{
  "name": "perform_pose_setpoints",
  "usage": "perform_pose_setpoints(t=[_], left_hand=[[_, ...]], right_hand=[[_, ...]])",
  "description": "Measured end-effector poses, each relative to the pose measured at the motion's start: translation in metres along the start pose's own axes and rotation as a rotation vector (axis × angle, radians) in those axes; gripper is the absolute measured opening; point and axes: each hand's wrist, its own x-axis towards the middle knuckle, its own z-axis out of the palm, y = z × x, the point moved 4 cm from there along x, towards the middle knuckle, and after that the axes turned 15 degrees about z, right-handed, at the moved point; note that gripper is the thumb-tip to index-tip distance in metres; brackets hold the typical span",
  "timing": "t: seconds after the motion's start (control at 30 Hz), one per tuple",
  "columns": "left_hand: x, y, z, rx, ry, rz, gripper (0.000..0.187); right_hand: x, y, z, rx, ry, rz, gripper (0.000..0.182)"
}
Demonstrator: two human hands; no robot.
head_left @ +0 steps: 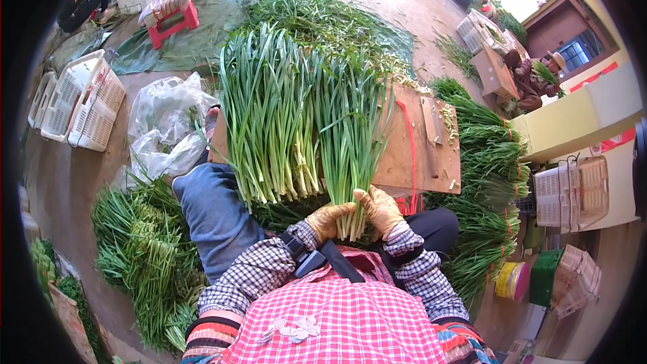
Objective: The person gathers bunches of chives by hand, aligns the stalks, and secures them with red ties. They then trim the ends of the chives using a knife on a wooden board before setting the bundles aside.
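Near the pale stem ends, my left hand [330, 221] and my right hand [379, 211], both in yellowish gloves, close around a bunch of garlic chives [349, 155]. The leaves of this bunch point away from me, over a wooden board [397, 152]. Left of it, a larger pile of garlic chives [266, 114] lies with its stem ends toward me. On the board's right side, a knife [431, 125] lies beside a red tie strip [410, 141] and small pale trimmings [449, 121].
Tied bundles of greens [478, 195] are stacked at my right, loose greens [145, 249] at my left. A clear plastic bag [168, 114], white crates [94, 104] and a red stool [172, 23] stand left. Leaf scraps [323, 20] cover a green sheet ahead. Another person [536, 81] sits far right.
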Motion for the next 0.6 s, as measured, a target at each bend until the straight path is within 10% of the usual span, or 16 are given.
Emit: perform_pose_setpoints(t=[0.13,0.3,0.43,0.6], left_hand=[[0.004,-0.002,0.001,0.064,-0.074,0.057,0.040],[0.000,0.003,-0.001,0.143,0.035,0.104,0.034],[-0.002,0.000,-0.010,0.134,0.121,0.005,0.039],[-0.002,0.001,-0.010,0.160,0.117,0.065,0.044]], right_hand=[[-0.003,-0.013,-0.001,-0.416,0.164,-0.014,0.072],[0.006,-0.032,-0.030,-0.584,-0.131,0.053,0.070],[0.031,-0.077,-0.099,-0.133,0.293,-0.184,0.040],[0.125,-0.066,-0.089,-0.419,0.462,-0.236,0.045]])
